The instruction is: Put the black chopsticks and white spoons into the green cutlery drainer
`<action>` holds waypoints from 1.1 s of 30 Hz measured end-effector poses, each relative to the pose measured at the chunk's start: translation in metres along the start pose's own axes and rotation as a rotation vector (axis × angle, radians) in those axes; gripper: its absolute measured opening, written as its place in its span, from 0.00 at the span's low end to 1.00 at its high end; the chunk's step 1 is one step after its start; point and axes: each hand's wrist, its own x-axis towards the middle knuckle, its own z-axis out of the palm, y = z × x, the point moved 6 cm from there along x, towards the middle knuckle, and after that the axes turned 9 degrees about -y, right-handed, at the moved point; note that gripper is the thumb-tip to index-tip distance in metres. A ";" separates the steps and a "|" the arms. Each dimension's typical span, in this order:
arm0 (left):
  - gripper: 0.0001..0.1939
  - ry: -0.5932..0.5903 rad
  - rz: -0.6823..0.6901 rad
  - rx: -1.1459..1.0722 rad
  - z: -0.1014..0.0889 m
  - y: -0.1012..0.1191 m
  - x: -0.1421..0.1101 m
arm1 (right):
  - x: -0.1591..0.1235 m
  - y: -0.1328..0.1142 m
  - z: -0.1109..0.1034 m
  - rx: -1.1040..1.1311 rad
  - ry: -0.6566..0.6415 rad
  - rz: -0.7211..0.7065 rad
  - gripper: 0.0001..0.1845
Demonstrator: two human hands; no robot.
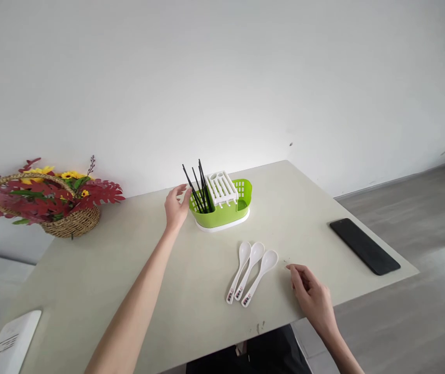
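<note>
A green utensil caddy (221, 217) with a white base and a white slotted rack (221, 188) stands near the wall. Several black chopsticks (202, 192) lean upright in its left compartment. At that left end is my left hand (176, 206), fingers apart and bent toward the rim; whether it touches the caddy I cannot tell. Three white spoons (254, 272) lie fanned on the table, bowls pointing away from me. To their right, my right hand (313, 297) rests by the table's front edge, its fingers curled in and nothing visible in them.
On the left, a wicker basket (72, 223) holds red leaves and yellow flowers. A black phone (364, 246) lies near the right edge of the pale table (191, 291). A white object (12, 340) sits at the lower left. The wall (222, 93) borders the table's back.
</note>
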 end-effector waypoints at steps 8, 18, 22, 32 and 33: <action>0.21 0.164 -0.222 -0.173 -0.012 -0.071 -0.087 | 0.001 0.000 0.000 -0.024 0.017 0.028 0.28; 0.16 -0.065 -0.232 -0.205 0.001 -0.072 -0.138 | 0.017 -0.002 0.006 -0.045 -0.029 0.013 0.29; 0.14 -0.097 -0.243 -0.202 0.002 -0.062 -0.156 | 0.028 -0.011 0.016 -0.104 -0.076 -0.008 0.31; 0.13 -0.324 -0.193 -0.145 0.003 -0.035 -0.209 | 0.037 -0.018 0.034 -0.259 -0.061 0.000 0.25; 0.13 -0.334 -0.191 -0.145 0.002 -0.033 -0.212 | 0.036 -0.018 0.033 -0.247 -0.061 -0.015 0.26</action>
